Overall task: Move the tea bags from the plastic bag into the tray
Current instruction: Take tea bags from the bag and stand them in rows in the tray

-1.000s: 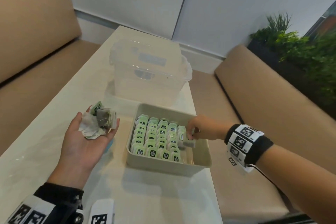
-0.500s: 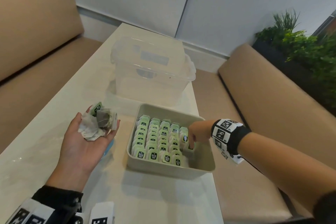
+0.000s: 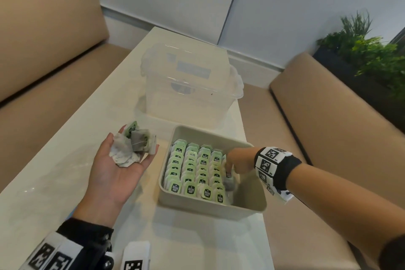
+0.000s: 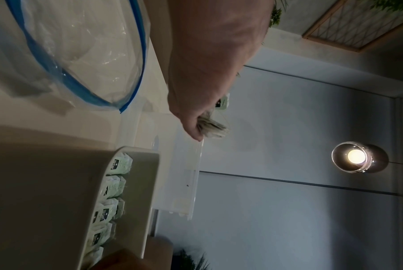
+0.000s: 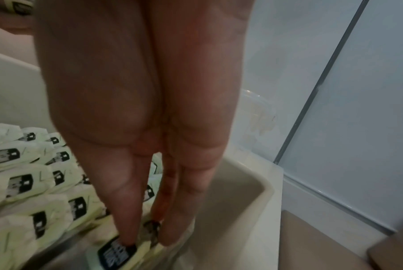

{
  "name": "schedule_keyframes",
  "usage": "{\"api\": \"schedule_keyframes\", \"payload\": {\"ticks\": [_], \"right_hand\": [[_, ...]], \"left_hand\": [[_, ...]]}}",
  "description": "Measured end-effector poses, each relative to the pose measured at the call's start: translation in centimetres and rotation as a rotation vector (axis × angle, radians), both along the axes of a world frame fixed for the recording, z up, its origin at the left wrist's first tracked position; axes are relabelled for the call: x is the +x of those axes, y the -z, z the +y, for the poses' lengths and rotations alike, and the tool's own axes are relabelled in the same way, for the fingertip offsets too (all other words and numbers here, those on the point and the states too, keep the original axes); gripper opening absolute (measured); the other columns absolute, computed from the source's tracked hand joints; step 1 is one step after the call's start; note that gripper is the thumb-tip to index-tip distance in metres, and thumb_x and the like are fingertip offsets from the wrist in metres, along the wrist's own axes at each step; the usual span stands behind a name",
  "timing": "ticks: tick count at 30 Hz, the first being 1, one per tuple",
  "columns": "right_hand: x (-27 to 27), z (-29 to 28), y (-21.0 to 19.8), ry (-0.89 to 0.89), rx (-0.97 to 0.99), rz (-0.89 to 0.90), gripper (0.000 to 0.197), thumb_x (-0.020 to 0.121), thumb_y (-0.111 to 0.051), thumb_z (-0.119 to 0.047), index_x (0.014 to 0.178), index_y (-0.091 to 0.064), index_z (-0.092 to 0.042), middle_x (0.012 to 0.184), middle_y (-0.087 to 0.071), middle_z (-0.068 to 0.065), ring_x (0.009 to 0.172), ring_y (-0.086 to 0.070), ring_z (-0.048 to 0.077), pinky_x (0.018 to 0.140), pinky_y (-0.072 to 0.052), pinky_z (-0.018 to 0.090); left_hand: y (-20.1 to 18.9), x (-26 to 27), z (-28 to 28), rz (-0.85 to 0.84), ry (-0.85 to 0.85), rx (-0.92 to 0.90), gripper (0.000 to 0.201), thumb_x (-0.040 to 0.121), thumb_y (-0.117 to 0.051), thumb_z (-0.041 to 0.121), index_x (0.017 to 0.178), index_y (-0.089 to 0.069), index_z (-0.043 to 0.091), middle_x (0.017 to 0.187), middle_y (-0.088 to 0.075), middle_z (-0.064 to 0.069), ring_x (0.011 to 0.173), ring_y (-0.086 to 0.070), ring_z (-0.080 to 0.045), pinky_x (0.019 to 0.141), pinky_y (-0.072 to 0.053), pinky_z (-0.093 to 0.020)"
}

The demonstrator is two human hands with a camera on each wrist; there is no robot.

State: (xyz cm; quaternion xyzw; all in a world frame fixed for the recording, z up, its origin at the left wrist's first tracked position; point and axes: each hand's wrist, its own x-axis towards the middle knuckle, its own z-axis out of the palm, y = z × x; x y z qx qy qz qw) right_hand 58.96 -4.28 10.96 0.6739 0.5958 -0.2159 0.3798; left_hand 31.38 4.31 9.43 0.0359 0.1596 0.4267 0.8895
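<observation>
Leftmost: left hand (image 3: 118,171), palm up over the counter (image 3: 54,182), fingers relaxed, cradling a loose heap of tea bags (image 3: 133,147). Plastic bag (image 4: 80,54) lying beneath it. Centre: beige tray (image 3: 247,204) holding upright rows of green-tagged bags. Right: right hand (image 3: 238,160), fingers (image 5: 126,210) pinching one tea bag (image 3: 229,182) inside the tray.

The tea bags (image 3: 192,173) in the tray (image 3: 252,201) each carry a green tag with a dark printed label, but the lettering is too blurred to read in any view. The band on the right wrist (image 3: 272,165) bears black-and-white square code markers with tiny characters beside them, also too small to make out. The clear plastic box (image 3: 190,85) has a pale label whose print is unreadable
</observation>
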Motion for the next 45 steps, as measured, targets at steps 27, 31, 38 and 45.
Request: {"api": "schedule_keyframes", "payload": {"ticks": [27,31,38,45], "right_hand": [[-11.3,5.4,-9.8,0.138,0.997,0.792,0.006,0.085,-0.066,-0.011,0.091,-0.064,-0.013,0.079,-0.065,0.000,0.072,-0.061,0.015,0.074,-0.051,0.021],[-10.3,3.4,-11.7,0.319,0.990,1.003,0.011,0.087,-0.065,-0.014,0.089,-0.059,-0.004,0.086,-0.069,0.014,0.078,-0.067,0.020,0.083,-0.054,0.041],[-8.0,-0.6,-13.0,0.275,0.961,0.903,0.013,0.087,-0.063,-0.007,0.085,-0.053,0.000,0.087,-0.070,0.018,0.073,-0.070,0.026,0.073,-0.059,0.038],[-5.4,-3.4,-11.7,0.247,0.953,0.617,0.011,0.083,-0.070,-0.014,0.079,-0.060,-0.013,0.074,-0.067,-0.003,0.069,-0.066,0.015,0.060,-0.054,0.020]], "left_hand": [[-0.5,1.5,-3.1,0.003,0.219,-0.014,0.045,0.077,-0.057,0.030,0.120,-0.061,0.016,0.092,-0.070,-0.019,0.096,-0.062,-0.032,0.083,-0.050,-0.049],[-0.1,0.9,-2.5,-0.001,0.209,0.044,0.043,0.076,-0.057,0.029,0.117,-0.060,0.016,0.093,-0.068,-0.018,0.081,-0.069,-0.034,0.080,-0.051,-0.049],[0.8,0.2,-0.9,-0.019,0.194,0.091,0.088,0.031,-0.096,0.022,0.114,-0.065,0.013,0.099,-0.069,-0.020,0.092,-0.056,-0.028,0.068,-0.057,-0.047],[1.1,-0.4,-0.2,-0.018,0.169,0.121,0.092,0.021,-0.096,0.022,0.108,-0.068,0.015,0.100,-0.070,-0.015,0.091,-0.069,-0.030,0.072,-0.057,-0.047]]}}
